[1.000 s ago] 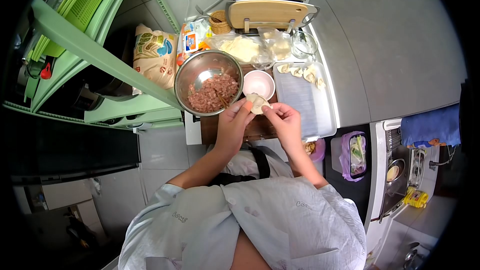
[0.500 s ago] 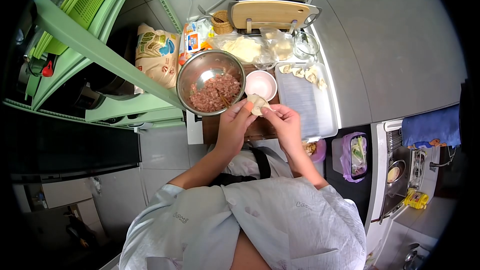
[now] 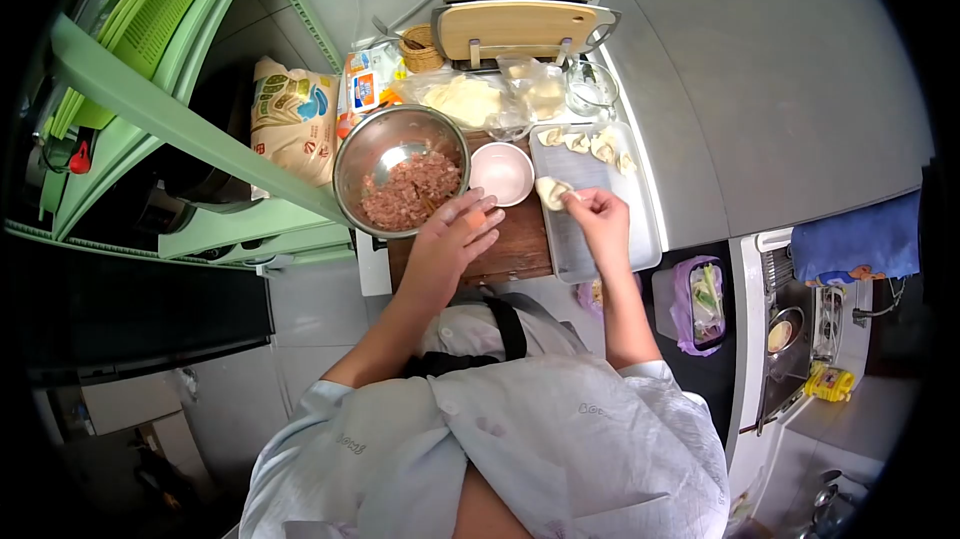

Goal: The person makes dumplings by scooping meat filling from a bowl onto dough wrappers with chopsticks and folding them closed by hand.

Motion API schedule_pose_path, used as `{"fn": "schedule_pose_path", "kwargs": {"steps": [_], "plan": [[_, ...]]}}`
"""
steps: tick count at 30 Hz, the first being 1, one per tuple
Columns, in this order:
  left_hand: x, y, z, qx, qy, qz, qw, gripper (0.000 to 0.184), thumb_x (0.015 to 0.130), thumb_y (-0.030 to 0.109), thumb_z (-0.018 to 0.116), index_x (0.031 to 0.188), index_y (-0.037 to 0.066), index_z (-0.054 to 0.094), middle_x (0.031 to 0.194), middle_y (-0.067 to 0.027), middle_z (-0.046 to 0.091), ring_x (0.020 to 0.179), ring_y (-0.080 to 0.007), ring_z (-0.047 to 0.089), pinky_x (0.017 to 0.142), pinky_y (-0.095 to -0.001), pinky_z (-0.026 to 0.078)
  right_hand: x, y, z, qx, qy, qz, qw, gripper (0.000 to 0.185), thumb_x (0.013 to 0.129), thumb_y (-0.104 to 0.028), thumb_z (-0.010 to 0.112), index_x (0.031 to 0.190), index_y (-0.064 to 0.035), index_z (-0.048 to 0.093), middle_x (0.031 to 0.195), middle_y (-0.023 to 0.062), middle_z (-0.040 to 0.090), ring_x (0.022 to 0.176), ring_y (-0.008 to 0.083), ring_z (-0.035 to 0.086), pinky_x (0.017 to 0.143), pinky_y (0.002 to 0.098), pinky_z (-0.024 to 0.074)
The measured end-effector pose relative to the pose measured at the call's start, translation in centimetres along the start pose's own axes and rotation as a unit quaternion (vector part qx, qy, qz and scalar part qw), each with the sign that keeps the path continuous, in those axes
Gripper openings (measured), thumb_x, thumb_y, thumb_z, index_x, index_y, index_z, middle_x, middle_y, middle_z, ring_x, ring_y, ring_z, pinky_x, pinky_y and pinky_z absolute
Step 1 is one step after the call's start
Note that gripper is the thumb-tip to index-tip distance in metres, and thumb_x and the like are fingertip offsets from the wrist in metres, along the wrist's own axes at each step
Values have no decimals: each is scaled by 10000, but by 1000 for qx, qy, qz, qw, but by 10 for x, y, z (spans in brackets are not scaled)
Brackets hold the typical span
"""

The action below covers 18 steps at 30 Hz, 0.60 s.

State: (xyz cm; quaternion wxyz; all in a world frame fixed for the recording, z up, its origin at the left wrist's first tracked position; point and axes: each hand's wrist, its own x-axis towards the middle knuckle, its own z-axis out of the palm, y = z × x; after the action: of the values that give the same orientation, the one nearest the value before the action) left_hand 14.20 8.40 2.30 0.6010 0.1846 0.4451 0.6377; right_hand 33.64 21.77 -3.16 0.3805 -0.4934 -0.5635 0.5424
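Note:
Pinched in my right hand (image 3: 602, 223) is a folded dumpling (image 3: 552, 193), held over the left part of a translucent tray (image 3: 590, 261). Several finished dumplings (image 3: 603, 147) lie along the tray's far end. My left hand (image 3: 450, 243) holds nothing; its fingers are apart, with an orange band on one. It hovers over the brown board (image 3: 518, 257), close to the near right rim of a steel bowl (image 3: 346, 201) of minced meat (image 3: 412, 191). A small pinkish-white bowl (image 3: 502, 175) sits between the steel bowl and the tray.
Behind the bowls are a bag of pale wrappers (image 3: 462, 99), a glass bowl (image 3: 592, 89) and an upright cutting board (image 3: 525, 31) in a rack with knives. A green shelf (image 3: 190, 129) edges the left side, beside a large printed sack (image 3: 292, 119).
My hands have separated. My right hand has carried the dumpling right, over the tray, while my left hand has let go and opened, moving slightly left. The view has shifted a little.

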Motion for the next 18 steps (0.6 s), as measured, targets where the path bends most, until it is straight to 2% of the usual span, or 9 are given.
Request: {"fn": "schedule_pose_path", "kwargs": {"steps": [2, 5, 6, 8, 10, 13, 16, 17, 18], "plan": [[-1, 7, -4, -11, -14, 15, 1000, 446, 963, 203, 483, 1323, -45, 397, 1308, -228, 499, 1204, -319, 524, 1007, -402, 433, 22, 16, -16, -160, 64, -28, 985, 172, 772, -127, 715, 767, 36, 661, 678, 62, 664, 602, 92, 587, 577, 243, 466], [0, 12, -8, -12, 2, 17, 1000, 399, 957, 180, 486, 1282, -48, 443, 1274, -223, 530, 1174, -319, 547, 998, -392, 442, 54, 42, -25, -245, 113, -43, 962, 226, 743, -168, 720, 745, 46, 650, 649, 92, 650, 585, 138, 597, 586, 283, 483], [0, 13, -9, -18, -1, 20, 1000, 386, 952, 179, 499, 1267, -41, 464, 1257, -206, 545, 1167, -307, 554, 995, -383, 440, 61, 44, -26, -256, 123, -36, 958, 224, 757, -176, 701, 765, 44, 661, 649, 100, 650, 595, 164, 614, 609, 293, 490], [0, 16, -12, -28, -6, 28, 999, 360, 943, 177, 525, 1238, -27, 504, 1224, -171, 576, 1151, -281, 567, 989, -365, 435, 79, 58, -30, -207, 161, -63, 963, 216, 766, -180, 695, 782, 34, 670, 654, 95, 653, 601, 160, 615, 612, 292, 488], [-3, 18, -17, -25, 12, 42, 999, 357, 949, 165, 496, 1242, -40, 485, 1235, -200, 565, 1147, -299, 569, 982, -379, 450, 86, 65, -30, -171, 191, -86, 963, 216, 791, -198, 687, 807, 18, 688, 649, 78, 648, 594, 151, 601, 610, 290, 482], [-8, 23, -27, -33, 38, 65, 997, 343, 951, 157, 481, 1231, -42, 484, 1205, -206, 576, 1108, -293, 588, 965, -385, 467, 74, 58, -24, -180, 152, -70, 969, 202, 846, -164, 660, 814, 34, 683, 661, 29, 621, 585, 68, 522, 558, 233, 430], [-15, 26, -48, -47, 71, 88, 992, 324, 949, 158, 483, 1209, -33, 500, 1140, -179, 603, 1045, -264, 612, 939, -384, 482, 55, 32, -6, -155, 61, 14, 986, 204, 884, -167, 619, 871, 28, 680, 664, 34, 612, 577, 74, 518, 548, 239, 424], [-18, 27, -54, -52, 82, 96, 991, 317, 948, 160, 484, 1201, -30, 505, 1116, -168, 612, 1023, -253, 619, 930, -383, 487, 56, 32, 4, -142, 58, -22, 988, 192, 888, -155, 594, 884, 19, 678, 641, 48, 608, 558, 101, 531, 544, 263, 434], [-20, 31, -56, -46, 98, 104, 989, 293, 945, 170, 495, 1169, -17, 524, 1015, -109, 621, 931, -201, 623, 887, -365, 503, 57, 34, 14, -127, 56, -58, 989, 185, 891, -143, 570, 897, 9, 676, 617, 63, 603, 539, 128, 545, 539, 287, 444]]}}
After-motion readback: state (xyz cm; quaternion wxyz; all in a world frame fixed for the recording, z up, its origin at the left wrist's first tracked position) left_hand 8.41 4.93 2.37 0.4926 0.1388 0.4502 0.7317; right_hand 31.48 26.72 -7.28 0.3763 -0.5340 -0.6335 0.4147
